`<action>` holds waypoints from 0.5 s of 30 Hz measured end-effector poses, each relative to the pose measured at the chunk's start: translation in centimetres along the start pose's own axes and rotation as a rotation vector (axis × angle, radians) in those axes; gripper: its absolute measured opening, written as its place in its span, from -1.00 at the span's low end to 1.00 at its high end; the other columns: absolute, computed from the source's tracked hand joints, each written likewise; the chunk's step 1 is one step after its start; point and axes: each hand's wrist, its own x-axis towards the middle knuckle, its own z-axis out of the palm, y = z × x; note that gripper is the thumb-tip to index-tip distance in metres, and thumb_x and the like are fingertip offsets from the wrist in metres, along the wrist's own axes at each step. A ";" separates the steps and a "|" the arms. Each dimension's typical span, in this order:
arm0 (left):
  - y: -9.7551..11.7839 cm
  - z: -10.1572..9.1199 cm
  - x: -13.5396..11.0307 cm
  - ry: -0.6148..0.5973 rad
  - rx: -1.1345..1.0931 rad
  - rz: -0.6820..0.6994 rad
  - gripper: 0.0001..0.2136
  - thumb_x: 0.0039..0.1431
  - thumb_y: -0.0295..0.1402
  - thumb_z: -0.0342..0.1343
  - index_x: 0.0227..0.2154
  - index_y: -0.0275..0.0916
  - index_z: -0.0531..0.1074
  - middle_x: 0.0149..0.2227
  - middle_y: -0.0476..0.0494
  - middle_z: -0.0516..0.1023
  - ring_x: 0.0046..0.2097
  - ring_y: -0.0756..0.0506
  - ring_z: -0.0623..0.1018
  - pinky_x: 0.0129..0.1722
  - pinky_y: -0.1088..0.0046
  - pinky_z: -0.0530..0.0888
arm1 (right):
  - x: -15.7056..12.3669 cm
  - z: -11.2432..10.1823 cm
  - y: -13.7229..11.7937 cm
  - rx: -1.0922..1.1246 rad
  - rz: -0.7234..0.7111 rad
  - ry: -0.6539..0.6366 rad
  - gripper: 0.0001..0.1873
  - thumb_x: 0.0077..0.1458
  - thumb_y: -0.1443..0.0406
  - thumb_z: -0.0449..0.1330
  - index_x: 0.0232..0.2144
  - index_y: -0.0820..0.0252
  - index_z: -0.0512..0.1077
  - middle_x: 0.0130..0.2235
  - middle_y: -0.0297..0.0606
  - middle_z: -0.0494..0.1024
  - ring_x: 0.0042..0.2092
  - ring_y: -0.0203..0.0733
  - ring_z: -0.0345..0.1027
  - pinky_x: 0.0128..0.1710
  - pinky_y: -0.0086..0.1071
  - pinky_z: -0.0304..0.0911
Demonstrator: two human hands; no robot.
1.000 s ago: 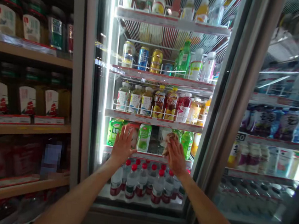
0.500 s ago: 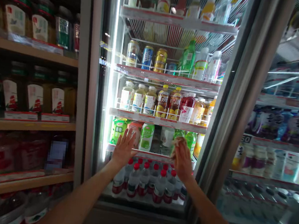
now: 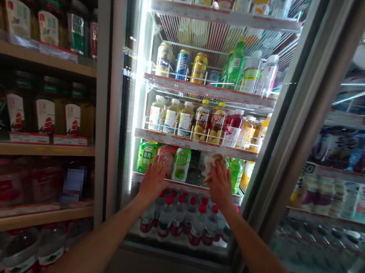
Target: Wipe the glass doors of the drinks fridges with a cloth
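Both my arms reach into a lit drinks cooler, at the shelf rail (image 3: pixel 187 186) of its second-lowest shelf. My left hand (image 3: pixel 154 179) is open, fingers spread, against a pink-labelled bottle (image 3: pixel 167 153) that stands between a dark green bottle (image 3: pixel 146 155) and a light green one (image 3: pixel 181 164). My right hand (image 3: pixel 220 186) is closed around a pale bottle with a brownish label (image 3: pixel 210 162), held at the shelf's right part beside a green bottle (image 3: pixel 236 173). Its fingertips are partly hidden behind the bottle.
Red-capped water bottles (image 3: pixel 179 216) fill the bottom shelf under my hands. Juice bottles (image 3: pixel 203 121) and cans (image 3: pixel 181 64) stand on higher shelves. The cooler's open glass door (image 3: pixel 338 140) stands at the right. Wooden shelves (image 3: pixel 31 149) with jars and jugs line the left.
The view has shifted slightly right and down. Both hands rose a little toward the shelf. My right hand carried the pale bottle to the right and up among the standing bottles.
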 end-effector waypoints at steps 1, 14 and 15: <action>0.0 0.1 0.0 -0.003 -0.003 0.002 -0.20 0.03 -0.22 0.17 0.26 -0.32 -0.09 0.31 -0.39 -0.13 0.32 -0.30 -0.14 0.21 0.03 0.11 | 0.6 0.0 0.5 -0.024 0.072 0.051 -0.29 0.11 0.41 -0.02 0.28 0.25 -0.14 0.31 -0.03 -0.02 0.35 -0.03 -0.36 0.22 0.06 -0.07; -2.9 -1.8 -1.2 0.010 0.048 -0.029 -0.40 0.11 -0.26 0.09 0.20 -0.28 0.10 0.29 -0.35 0.01 0.32 -0.26 -0.03 0.23 0.02 0.05 | 3.8 1.1 -2.8 0.045 -0.063 -0.135 -0.36 0.09 0.40 -0.01 0.24 0.26 0.04 0.28 -0.11 0.10 0.34 -0.06 -0.29 0.26 0.00 -0.16; -3.4 -1.8 -1.5 0.027 0.055 -0.072 -0.40 0.13 -0.26 0.06 0.21 -0.31 0.09 0.29 -0.37 0.01 0.31 -0.27 -0.03 0.23 0.01 0.06 | 4.3 1.1 -2.6 0.047 -0.026 -0.120 -0.35 0.09 0.40 -0.01 0.25 0.26 0.02 0.28 -0.09 0.07 0.34 -0.04 -0.30 0.26 0.02 -0.17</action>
